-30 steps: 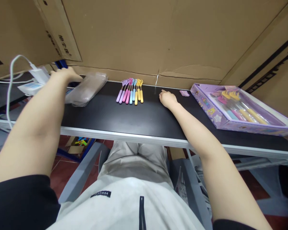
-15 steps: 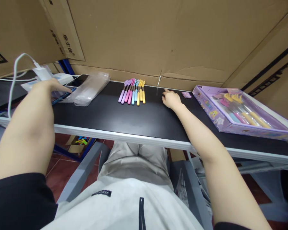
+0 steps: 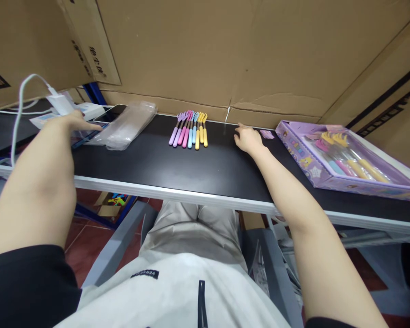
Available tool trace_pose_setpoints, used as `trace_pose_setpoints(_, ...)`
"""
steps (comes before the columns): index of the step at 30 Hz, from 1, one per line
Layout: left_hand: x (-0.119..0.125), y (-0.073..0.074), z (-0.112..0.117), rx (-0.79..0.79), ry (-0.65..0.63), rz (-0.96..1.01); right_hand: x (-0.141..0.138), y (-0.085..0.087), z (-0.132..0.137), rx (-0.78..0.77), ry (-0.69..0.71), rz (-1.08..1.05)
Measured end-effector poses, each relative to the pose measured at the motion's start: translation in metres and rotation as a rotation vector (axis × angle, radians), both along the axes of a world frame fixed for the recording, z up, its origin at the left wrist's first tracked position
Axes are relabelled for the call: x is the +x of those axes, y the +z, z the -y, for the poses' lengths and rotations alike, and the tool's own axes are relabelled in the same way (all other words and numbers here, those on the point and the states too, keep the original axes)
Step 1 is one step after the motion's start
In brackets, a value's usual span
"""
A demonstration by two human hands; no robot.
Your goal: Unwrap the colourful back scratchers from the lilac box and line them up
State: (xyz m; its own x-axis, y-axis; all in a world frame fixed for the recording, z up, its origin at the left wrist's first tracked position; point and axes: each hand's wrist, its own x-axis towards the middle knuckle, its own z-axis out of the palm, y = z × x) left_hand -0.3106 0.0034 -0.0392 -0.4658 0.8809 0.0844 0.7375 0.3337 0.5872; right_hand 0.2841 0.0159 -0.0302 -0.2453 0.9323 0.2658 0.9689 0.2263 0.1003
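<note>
My left hand (image 3: 75, 122) reaches to the left side of the black table. Its visible fingers are stretched out beside a stack of clear plastic bags (image 3: 128, 127) and a dark flat device (image 3: 111, 114); part of the hand is turned away. My right hand (image 3: 248, 138) rests on the tabletop near the back edge, fingers apart, with nothing visible in it. Just right of it lies a small pink-purple packet (image 3: 267, 134). Between my hands several small claw-headed sticks (image 3: 188, 130) with purple, pink, blue and yellow handles lie side by side in a row.
A purple open box (image 3: 328, 177) on the right holds several wrapped claw-headed sticks (image 3: 355, 164). A white plug with a cable (image 3: 59, 102) stands at far left. Cardboard (image 3: 191, 54) walls the back. Below the table sits a carton (image 3: 109, 210) of colourful pieces.
My right hand has shifted very slightly to the right in view, as has the box. My left hand's fingers reach a little further over the plastic bags' edge.
</note>
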Motion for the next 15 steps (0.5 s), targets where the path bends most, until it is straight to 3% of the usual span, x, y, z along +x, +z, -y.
trace_pose_setpoints(3,0.009,0.006,0.004,-0.209,0.12,-0.047,0.0,0.001,0.001,-0.009,-0.007,-0.012)
trace_pose_setpoints(8,0.011,0.009,0.0,-0.233,0.107,-0.154,0.0,0.001,0.001,-0.014,-0.006,-0.012)
trace_pose_setpoints(15,-0.012,0.005,-0.015,-0.259,0.077,-0.14,-0.001,0.003,0.003,-0.016,-0.003,-0.019)
